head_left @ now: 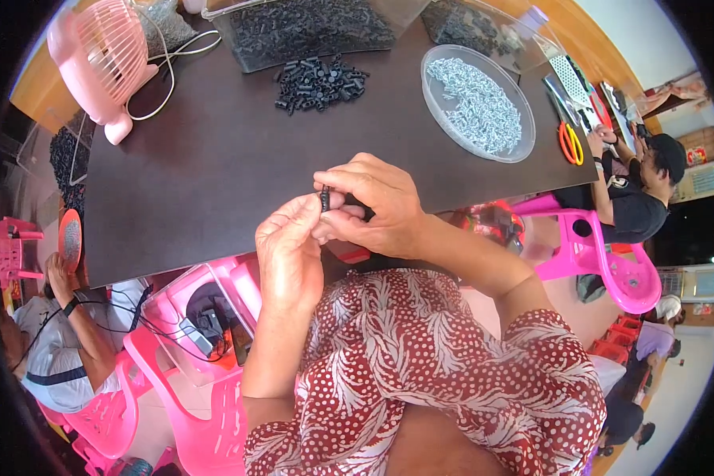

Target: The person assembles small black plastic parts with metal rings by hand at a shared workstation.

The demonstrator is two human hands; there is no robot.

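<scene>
Between the fingertips of my two hands is a small black plastic part (325, 198), held upright over the table's near edge. My left hand (287, 242) pinches it from the left with thumb and forefinger. My right hand (377, 202) closes on it from the right, forefinger at its top; another dark bit shows under those fingers, too hidden to name. Beyond my hands lies a loose pile of small black plastic parts (319, 83) on the dark table (214, 174). A round clear tray (431, 87) of small silvery metal pieces, perhaps screws, sits at the far right.
Clear bins (250, 65) of black parts line the far edge. A pink fan (107, 67) stands far left. Yellow-handled scissors (570, 144) lie at the right edge. A person (639, 190) works at right, another (71, 333) at left. Pink chairs (182, 420) surround me.
</scene>
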